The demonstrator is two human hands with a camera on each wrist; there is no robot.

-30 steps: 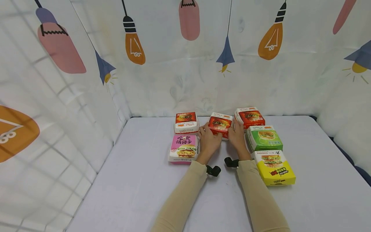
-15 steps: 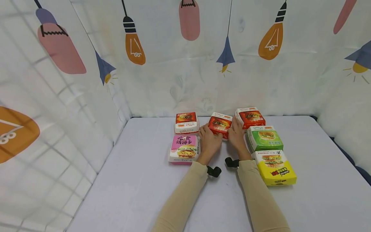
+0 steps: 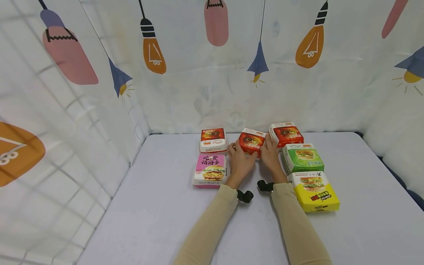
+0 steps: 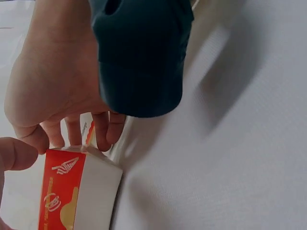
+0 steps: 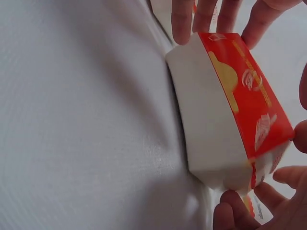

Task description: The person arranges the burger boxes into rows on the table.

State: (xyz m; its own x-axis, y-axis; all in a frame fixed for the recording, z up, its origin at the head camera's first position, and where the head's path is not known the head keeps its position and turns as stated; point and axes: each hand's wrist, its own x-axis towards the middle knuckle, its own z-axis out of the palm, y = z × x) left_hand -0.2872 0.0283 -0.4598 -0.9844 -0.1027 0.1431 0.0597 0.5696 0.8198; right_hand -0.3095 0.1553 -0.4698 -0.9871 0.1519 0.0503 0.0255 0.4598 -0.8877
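A red and white burger box (image 3: 251, 141) lies turned slightly askew at the back middle, between both hands. My left hand (image 3: 241, 162) holds its left end, fingers bent along the side and thumb at the front corner. On the opposite end, my right hand (image 3: 271, 156) has its fingers down the right side and its thumb by the top edge. In the right wrist view the front wall of the burger box (image 5: 211, 115) faces the camera, with fingers at both ends. The left wrist view has the left hand (image 4: 62, 86) above the box end (image 4: 91, 187).
To the left are another red burger box (image 3: 213, 140) and a pink one (image 3: 210, 170) before it. On the right stand a red box (image 3: 286, 135), a green box (image 3: 303, 157) and a yellow box (image 3: 314, 191) in a column. A patterned curtain (image 3: 225, 99) hangs behind the table (image 3: 159, 206).
The left thumb has slid slightly to the right along the front of the middle burger box. Otherwise the hands and boxes stay almost where they were.
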